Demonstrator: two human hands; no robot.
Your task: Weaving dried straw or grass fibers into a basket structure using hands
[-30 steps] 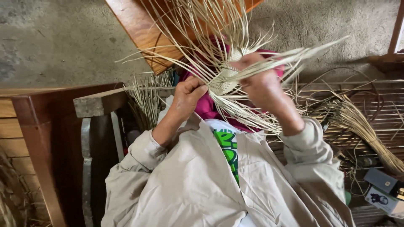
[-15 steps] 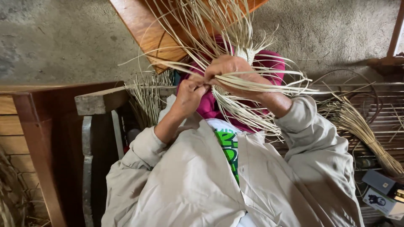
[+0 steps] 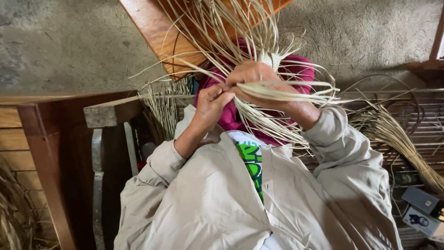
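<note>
My left hand (image 3: 210,103) pinches a pale straw strand, forearm raised. My right hand (image 3: 256,78) is closed over the woven straw piece (image 3: 273,92), held above my lap. A small blue-and-white box (image 3: 422,221) lies at the near right.

Beige long-sleeved shirt (image 3: 222,203), green-printed top (image 3: 251,159)

A home craft workshop for straw weaving. Bare concrete floor (image 3: 69,51) lies under a wooden bench (image 3: 152,28). To the right of the bench, a bundle of dried straw (image 3: 397,139) rests on slatted wood; to its left stands a dark wooden frame (image 3: 51,153).
</note>
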